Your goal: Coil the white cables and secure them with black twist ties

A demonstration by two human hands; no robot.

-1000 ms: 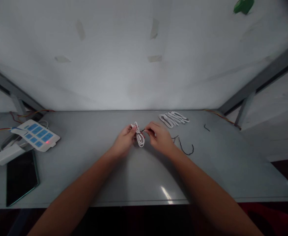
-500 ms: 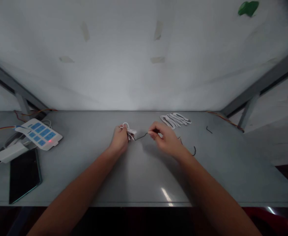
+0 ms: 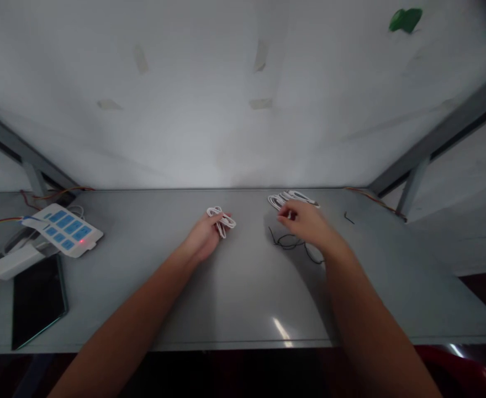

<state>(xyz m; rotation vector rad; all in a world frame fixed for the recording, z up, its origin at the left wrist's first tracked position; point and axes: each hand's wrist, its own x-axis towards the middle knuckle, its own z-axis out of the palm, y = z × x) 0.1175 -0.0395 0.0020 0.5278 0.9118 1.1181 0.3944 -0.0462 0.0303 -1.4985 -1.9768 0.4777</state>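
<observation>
A small coil of white cable (image 3: 226, 221) is gripped between the thumb and fingers of my left hand (image 3: 204, 236), above the middle of the table. Over to the right, my right hand (image 3: 307, 222) has its fingers loosely curled, with a gap between thumb and forefinger and nothing plainly held. Just below it lie several thin black twist ties (image 3: 288, 241), bent and tangled on the tabletop. Behind its fingers, a bundle of looped white cables (image 3: 295, 195) rests near the wall, partly hidden by the hand.
A white power strip (image 3: 69, 229) with blue sockets and a lit red light is at the left, beside a white adapter (image 3: 17, 262) and a dark tablet (image 3: 38, 301). One more black tie (image 3: 349, 218) lies at the right. A white wall (image 3: 185, 138) closes the back.
My right hand has moved right and let go of the black twist tie, which now lies on the table. The white coil in my left hand is without the tie.
</observation>
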